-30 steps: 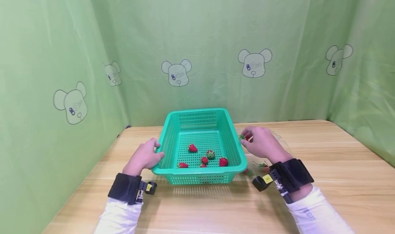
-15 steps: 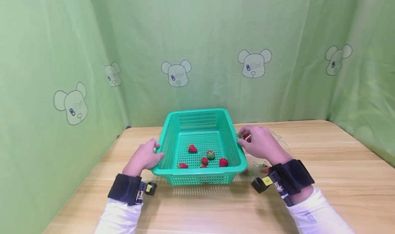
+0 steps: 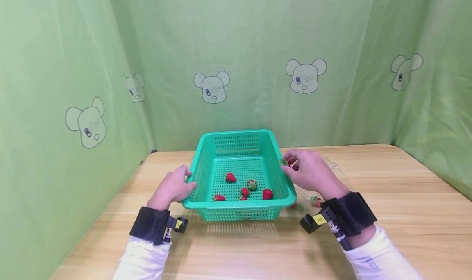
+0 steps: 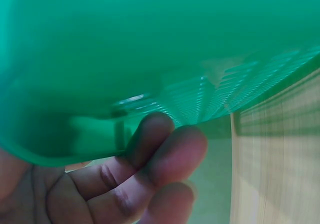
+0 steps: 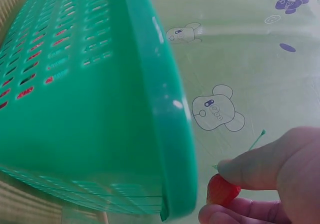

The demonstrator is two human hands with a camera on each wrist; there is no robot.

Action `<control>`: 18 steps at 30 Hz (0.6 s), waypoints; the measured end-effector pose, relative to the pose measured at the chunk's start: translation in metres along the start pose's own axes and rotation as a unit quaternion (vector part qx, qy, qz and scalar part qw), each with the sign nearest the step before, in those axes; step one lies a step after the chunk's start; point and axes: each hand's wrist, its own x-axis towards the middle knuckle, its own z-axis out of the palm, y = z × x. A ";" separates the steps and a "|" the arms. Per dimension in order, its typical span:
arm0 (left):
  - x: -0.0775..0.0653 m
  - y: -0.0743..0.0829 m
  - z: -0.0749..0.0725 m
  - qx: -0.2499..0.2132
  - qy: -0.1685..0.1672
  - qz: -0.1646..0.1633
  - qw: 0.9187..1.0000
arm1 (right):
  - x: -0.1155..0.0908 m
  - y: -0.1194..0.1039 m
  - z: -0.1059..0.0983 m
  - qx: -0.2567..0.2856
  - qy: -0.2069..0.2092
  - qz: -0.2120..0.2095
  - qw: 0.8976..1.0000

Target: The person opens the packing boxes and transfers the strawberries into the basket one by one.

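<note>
A green plastic basket (image 3: pixel 239 206) with slotted walls stands on the table, several strawberries (image 3: pixel 230 177) lying on its floor. My left hand (image 3: pixel 175 185) grips its left rim near the front corner; the left wrist view shows curled fingers (image 4: pixel 177 154) under the rim. Just outside the right rim, my right hand (image 3: pixel 309 171) pinches a strawberry (image 5: pixel 222 190) between thumb and fingers. That berry's green leaves and stem poke out past the thumb. More strawberries (image 3: pixel 316 201) lie on the table beneath the right wrist, partly behind clear plastic.
The wooden table (image 3: pixel 236 255) ends at a green curtain (image 3: pixel 250 34) printed with bear heads, which stands behind and on both sides. A clear plastic sheet or container (image 3: pixel 341 174), hard to make out, lies right of the basket behind my right hand.
My right hand has shifted slightly left with the strawberry, closer to the basket's right rim. The left hand and the basket have stayed in place.
</note>
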 end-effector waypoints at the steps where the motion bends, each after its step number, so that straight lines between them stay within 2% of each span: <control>1: 0.000 0.000 0.000 0.000 0.000 0.000 1.000 | 0.000 -0.001 0.000 0.000 0.001 -0.001 1.000; 7: -0.001 -0.001 -0.001 0.004 -0.001 0.002 1.000 | 0.000 -0.004 0.001 0.000 0.004 -0.012 1.000; 14: -0.001 -0.001 -0.001 -0.003 -0.003 0.003 1.000 | -0.001 -0.009 0.002 0.008 0.001 -0.044 0.999; 18: -0.002 -0.001 -0.001 -0.007 -0.004 0.004 1.000 | -0.001 -0.007 0.002 0.012 -0.008 -0.043 0.999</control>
